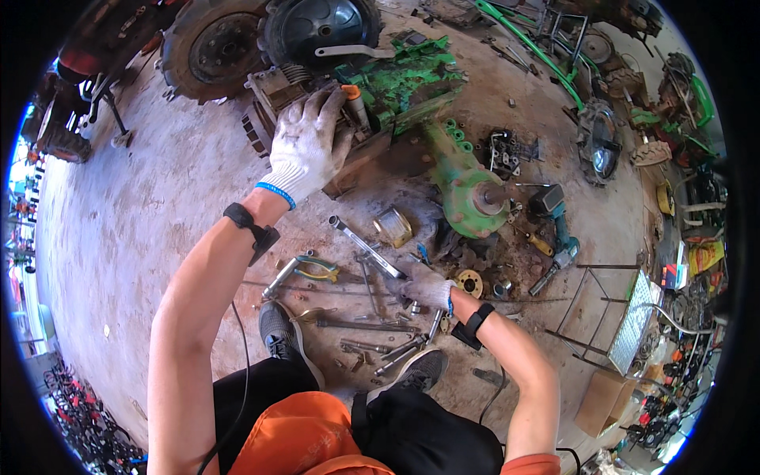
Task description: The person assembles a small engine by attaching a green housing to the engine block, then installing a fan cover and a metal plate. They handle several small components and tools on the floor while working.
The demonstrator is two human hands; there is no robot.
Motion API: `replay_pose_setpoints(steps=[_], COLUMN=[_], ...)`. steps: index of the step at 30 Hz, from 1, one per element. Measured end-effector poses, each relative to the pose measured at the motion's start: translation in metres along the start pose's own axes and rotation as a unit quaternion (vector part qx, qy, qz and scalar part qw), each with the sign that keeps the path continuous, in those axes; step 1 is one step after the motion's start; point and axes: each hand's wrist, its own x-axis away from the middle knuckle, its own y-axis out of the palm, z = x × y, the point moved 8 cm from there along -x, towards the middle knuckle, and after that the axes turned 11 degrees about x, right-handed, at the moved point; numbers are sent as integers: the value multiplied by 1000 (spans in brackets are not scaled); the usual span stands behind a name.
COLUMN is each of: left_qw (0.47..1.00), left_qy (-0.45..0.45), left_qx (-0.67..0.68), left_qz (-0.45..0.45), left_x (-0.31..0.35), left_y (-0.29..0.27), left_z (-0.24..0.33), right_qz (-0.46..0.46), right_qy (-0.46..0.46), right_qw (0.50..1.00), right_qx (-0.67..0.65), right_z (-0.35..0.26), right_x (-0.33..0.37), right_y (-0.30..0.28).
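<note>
My left hand, in a white knit glove with a blue cuff edge, lies with outstretched fingers on a dirty metal machine part. Its fingertips are beside an orange-topped cylinder; the thumb side is partly hidden. Low over the floor tools, my gloved right hand closes round one end of a long silver wrench, whose ring head points away to the left. Just past that wrench lies a metal cylinder. A green housing with a shaft stands beyond my right hand.
Handled pliers-like tools, a long bar and several sockets lie before my shoes. At right are a cordless power tool, a yellow-handled screwdriver and a metal stand. Large wheels stand at the back left.
</note>
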Motion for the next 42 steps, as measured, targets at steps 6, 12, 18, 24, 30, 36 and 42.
replay_pose_setpoints(steps=[6,12,18,24,30,36,42], left_qw=[975,913,892,889,844,928,940], left_qy=[176,228,188,100,-208,-5,107], left_qx=[125,151,142,219,331,218,179], left_qz=[-58,-301,-386,-390,-367,-303,-270], left_x=[79,201,210,173,104,59,61], left_y=[-3,70,146,121,109,110,107], left_z=[65,117,128,114,96,127,140], right_qz=[60,4,-14,-43,89,159,409], right_qy=[-1,80,-29,-6,-30,25,-47], right_qw=[989,946,895,996,985,977,899], right_qx=[-133,-313,-445,-74,147,141,146], right_z=[11,46,63,67,59,58,48], right_x=[6,7,4,15,58,94,133], right_y=[-3,26,46,20,-22,-78,-137])
